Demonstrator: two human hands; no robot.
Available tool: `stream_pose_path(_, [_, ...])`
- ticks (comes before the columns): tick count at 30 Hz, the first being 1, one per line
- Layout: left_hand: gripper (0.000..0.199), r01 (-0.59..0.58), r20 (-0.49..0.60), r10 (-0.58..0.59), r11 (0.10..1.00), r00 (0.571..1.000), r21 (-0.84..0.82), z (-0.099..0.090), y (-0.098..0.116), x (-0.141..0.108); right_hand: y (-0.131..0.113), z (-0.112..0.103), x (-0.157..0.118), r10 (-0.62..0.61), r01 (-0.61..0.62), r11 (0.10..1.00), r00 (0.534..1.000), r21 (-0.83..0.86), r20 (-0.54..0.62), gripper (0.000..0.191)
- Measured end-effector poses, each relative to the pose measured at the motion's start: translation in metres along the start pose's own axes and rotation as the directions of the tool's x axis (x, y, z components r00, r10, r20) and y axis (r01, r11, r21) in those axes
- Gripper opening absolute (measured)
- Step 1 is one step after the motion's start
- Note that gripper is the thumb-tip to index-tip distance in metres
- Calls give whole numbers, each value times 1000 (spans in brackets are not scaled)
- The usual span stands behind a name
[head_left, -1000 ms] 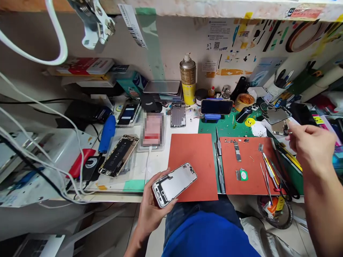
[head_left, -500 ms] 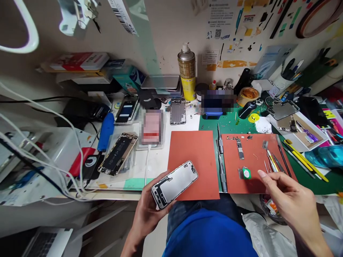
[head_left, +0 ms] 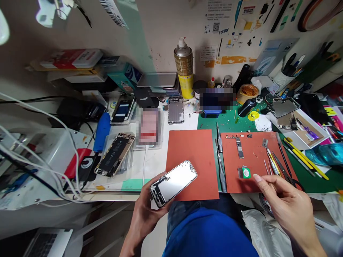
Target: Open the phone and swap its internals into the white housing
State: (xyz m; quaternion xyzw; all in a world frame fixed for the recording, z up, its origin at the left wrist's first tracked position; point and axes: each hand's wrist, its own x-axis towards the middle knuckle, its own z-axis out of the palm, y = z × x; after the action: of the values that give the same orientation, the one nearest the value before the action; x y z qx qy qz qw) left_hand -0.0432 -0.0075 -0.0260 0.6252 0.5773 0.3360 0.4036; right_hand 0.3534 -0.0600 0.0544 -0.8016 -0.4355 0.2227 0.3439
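Left hand: with our left hand (head_left: 148, 205) we grip the phone panel (head_left: 178, 182) near its lower end, thumb at the near edge, fingers around the far one
Phone panel: its silvery face looks up at us, black strips at the lower end; its top points between one and two o'clock; it overlaps the left red mat (head_left: 191, 148) toward that mat's seven o'clock
Right hand: our right hand (head_left: 288, 201) hangs at five o'clock of the right red mat (head_left: 264, 142), thumb and forefinger bent toward each other; we cannot make out whether anything small sits between them
Green-backed part (head_left: 245, 173): it lies on the right mat, just beside our right thumb tip, toward nine o'clock
Circuit strip (head_left: 239, 149): it lies at twelve o'clock from the green-backed part; scissors (head_left: 282, 167) lie at the mat's three-to-four o'clock
Between the mats: slim grey tools (head_left: 222, 175) line the gap
Farther out: on the table (head_left: 163, 162) we have an opened phone (head_left: 115, 154) at eleven o'clock from our left hand; a spray can (head_left: 183, 67) stands upright at the left mat's twelve
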Motion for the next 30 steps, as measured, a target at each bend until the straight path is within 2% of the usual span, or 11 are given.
stream_pose_path(7, [76,-29,-13,30,998,999,64,-1,3,-3,-6,1,-2,-70,71,997,997,-31,39,48])
stream_pose_path(16, [75,-33,-15,34,996,999,81,0,1,-1,-1,3,-6,-97,98,995,994,-29,40,55])
stream_pose_path(20, [75,-56,3,56,997,998,50,0,0,-1,3,4,-9,-111,112,994,994,-19,4,59])
stream_pose_path(25, [76,-52,-1,52,997,999,58,-2,0,-1,3,7,-12,-179,179,984,984,10,13,63])
stream_pose_path(30, [74,-48,-20,46,997,999,-63,4,14,2,1,12,-14,-263,262,965,963,21,54,63])
